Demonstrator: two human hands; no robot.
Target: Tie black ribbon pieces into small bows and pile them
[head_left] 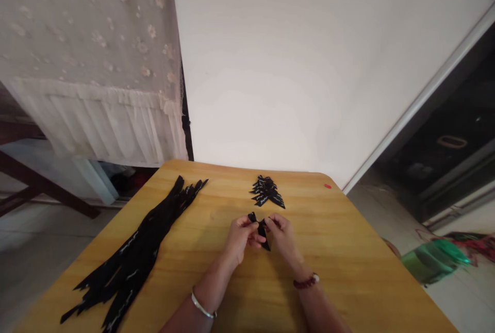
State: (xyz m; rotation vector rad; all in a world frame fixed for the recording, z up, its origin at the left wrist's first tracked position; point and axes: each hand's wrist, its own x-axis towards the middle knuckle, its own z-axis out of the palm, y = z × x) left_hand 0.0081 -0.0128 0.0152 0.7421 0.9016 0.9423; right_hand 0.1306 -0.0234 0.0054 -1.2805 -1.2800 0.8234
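Note:
Between my two hands is a black ribbon (263,231), folded or looped near its middle, with one pointed tail hanging down. My left hand (243,235) pinches it from the left with thumb and fingertips. From the right, my right hand (280,230) pinches the same ribbon close to the fold. Just beyond the hands lies a small stack of black ribbon bows (266,191) with white lettering. A long bundle of loose black ribbon strips (143,250), also printed in white, stretches along the left part of the table.
The wooden table (348,271) stands against a white wall panel (270,65). A small red object (327,186) lies near its far right corner. To the left hangs a lace curtain (96,65). A green translucent container (433,261) is on the floor at right.

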